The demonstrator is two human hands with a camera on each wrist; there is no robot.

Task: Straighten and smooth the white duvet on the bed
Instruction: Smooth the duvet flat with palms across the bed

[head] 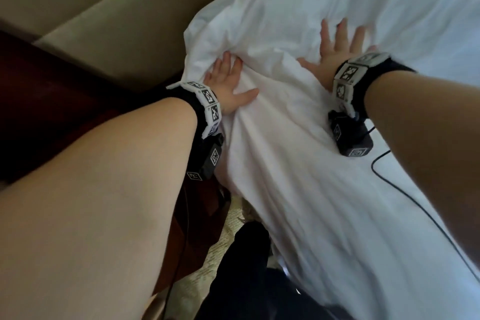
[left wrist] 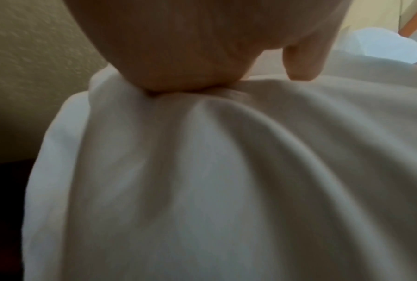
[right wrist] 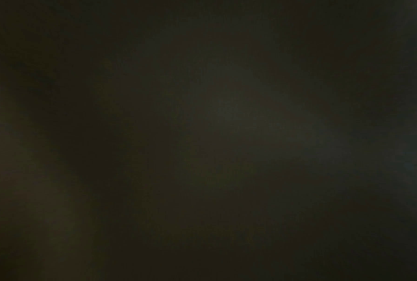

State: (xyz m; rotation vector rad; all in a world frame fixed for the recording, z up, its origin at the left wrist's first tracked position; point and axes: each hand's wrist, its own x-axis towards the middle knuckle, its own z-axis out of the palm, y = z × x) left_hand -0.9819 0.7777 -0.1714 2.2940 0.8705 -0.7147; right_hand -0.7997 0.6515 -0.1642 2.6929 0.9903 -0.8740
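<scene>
Both hands lie flat with released fingers on the duvet (head: 298, 163) at the bed corner: left hand (head: 228, 86) presses a fold (to flatten it), right hand (head: 335, 54) spreads.

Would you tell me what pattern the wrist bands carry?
Black-and-white square markers on the wrist bands, clearest in the head view.
</scene>
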